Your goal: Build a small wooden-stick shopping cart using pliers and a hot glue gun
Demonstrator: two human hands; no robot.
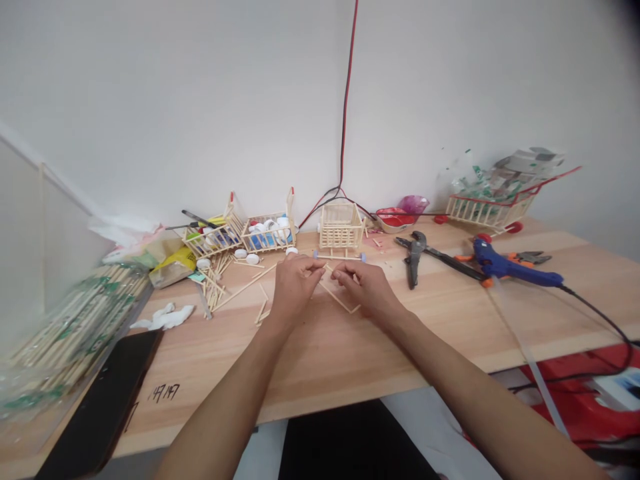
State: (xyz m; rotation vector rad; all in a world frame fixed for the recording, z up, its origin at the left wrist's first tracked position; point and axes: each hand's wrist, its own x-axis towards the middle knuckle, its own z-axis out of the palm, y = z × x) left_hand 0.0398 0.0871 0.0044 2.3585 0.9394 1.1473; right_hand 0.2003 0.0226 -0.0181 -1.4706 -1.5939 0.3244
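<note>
Over the middle of the table my left hand (296, 285) has its thumb and forefinger pinched at one end of a small bent frame of thin wooden sticks (336, 297). My right hand (369, 287) is closed in a pinch close by, at the same end of the frame. Their fingertips nearly meet and hide part of the joint. The frame's far corner points down toward the table. Just beyond the hands stands a small stick-built cart (342, 230), with a wheeled axle (340, 257) at its front.
Two stick carts (269, 233) (213, 239) and loose sticks (215, 287) lie left. A phone (103, 400) and bagged sticks (80, 333) are nearer. Cutters (414, 257), a blue glue gun (515, 265), pliers (533, 258), a red bowl (395, 219) and a filled cart (490, 212) stand right.
</note>
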